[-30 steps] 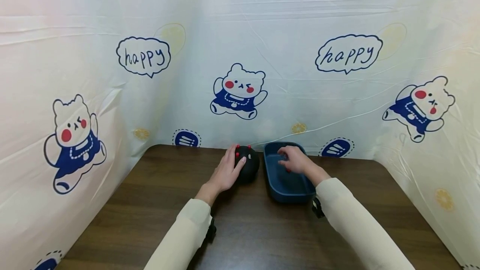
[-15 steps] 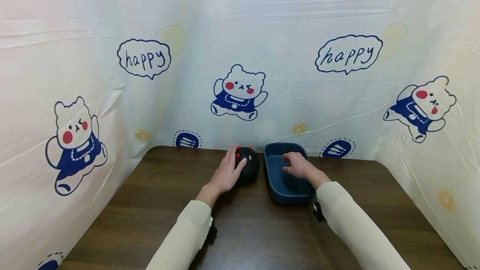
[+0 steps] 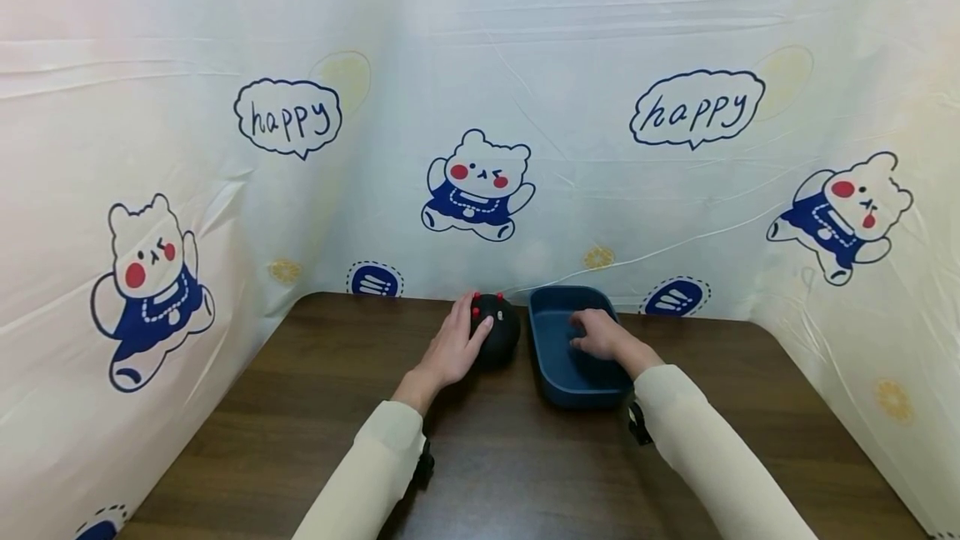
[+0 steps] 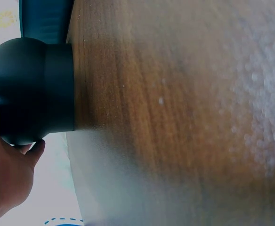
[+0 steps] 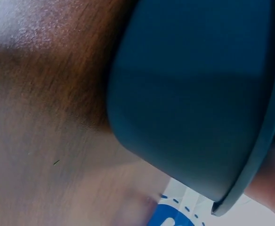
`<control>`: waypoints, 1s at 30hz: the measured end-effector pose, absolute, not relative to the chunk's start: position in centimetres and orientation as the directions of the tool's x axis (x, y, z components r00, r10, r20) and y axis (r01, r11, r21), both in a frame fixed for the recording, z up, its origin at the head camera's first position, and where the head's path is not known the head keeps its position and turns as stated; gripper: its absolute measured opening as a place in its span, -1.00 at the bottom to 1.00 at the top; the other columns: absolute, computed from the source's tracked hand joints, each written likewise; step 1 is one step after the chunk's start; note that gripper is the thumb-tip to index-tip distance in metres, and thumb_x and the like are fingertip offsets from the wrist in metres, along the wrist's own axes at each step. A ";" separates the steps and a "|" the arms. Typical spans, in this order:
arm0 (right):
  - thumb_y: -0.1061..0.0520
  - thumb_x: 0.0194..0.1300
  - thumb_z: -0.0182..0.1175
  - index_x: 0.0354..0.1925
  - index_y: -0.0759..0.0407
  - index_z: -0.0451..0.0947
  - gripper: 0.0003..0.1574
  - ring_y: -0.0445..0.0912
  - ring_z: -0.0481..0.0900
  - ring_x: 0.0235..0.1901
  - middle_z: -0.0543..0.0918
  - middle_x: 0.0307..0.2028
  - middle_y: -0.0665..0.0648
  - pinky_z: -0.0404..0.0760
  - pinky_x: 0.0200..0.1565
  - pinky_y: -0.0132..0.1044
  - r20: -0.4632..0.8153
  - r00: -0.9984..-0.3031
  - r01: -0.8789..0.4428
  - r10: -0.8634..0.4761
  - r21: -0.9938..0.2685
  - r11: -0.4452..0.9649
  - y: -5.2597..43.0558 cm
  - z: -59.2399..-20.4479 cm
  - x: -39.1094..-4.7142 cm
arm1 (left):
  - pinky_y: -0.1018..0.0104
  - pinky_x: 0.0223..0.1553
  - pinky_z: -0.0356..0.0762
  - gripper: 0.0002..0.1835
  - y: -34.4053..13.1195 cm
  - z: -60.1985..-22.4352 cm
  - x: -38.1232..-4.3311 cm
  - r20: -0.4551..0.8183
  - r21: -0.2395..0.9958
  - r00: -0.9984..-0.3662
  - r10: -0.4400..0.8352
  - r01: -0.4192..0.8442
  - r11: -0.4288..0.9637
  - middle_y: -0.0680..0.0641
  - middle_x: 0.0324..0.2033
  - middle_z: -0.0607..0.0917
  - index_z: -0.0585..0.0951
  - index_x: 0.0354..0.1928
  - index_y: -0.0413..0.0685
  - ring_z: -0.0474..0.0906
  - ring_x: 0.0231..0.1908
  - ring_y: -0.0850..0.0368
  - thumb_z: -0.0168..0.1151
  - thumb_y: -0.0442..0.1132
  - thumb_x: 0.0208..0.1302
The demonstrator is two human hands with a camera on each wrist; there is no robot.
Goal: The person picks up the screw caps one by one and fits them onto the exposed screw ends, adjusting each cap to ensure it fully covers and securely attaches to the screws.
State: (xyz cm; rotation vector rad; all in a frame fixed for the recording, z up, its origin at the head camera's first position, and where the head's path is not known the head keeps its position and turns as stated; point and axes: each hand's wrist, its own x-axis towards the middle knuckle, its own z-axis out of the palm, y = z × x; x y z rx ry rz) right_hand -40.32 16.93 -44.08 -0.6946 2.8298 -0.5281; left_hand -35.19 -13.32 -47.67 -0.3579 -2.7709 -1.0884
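A black round object [image 3: 498,332] with several small red pegs and one pale peg on top stands on the table. It has a domed body and a flat base [image 4: 60,87] in the left wrist view. My left hand [image 3: 454,347] holds it from the left side, thumb across its front and fingers around the far side. To its right lies a dark blue rectangular tub [image 3: 573,390]. Inside the tub is my right hand [image 3: 600,335], fingers bent downward. The tub's wall [image 5: 189,103] hides the fingertips in the right wrist view, so what they touch does not show.
The brown wooden table [image 3: 315,432] stretches toward me and to both sides. Behind the tub and the round object hangs a white printed curtain [image 3: 570,107], close to the table's back edge.
My right hand has drawn slightly right and lower within the tub. A small red thing glimpsed under it earlier no longer shows. The left hand and the round object stay put.
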 end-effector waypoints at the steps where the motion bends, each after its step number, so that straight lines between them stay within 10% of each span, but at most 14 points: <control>1: 0.22 0.43 0.23 0.26 0.42 0.49 -0.50 0.21 0.55 0.20 0.59 0.18 0.38 0.53 0.23 0.14 -0.090 -0.876 -0.410 -0.474 -0.380 0.829 17.0 -44.1 -40.3 | -0.28 0.43 0.17 -0.09 -13.3 -47.7 -35.2 0.220 0.653 -0.961 0.169 0.274 0.706 -0.07 0.61 0.01 -0.08 0.64 0.04 0.08 0.53 -0.09 -0.30 0.44 0.50; 30: 0.21 0.39 0.27 0.15 0.40 0.56 -0.57 0.09 0.62 -0.04 0.67 -0.01 0.30 0.61 0.10 0.08 -0.134 -0.928 -0.263 -0.349 -0.429 0.864 16.3 -45.2 -41.3 | -0.27 0.42 0.18 -0.06 -13.4 -47.6 -35.1 0.206 0.660 -0.965 0.165 0.261 0.705 -0.04 0.61 0.02 -0.08 0.65 0.06 0.10 0.51 -0.07 -0.30 0.48 0.47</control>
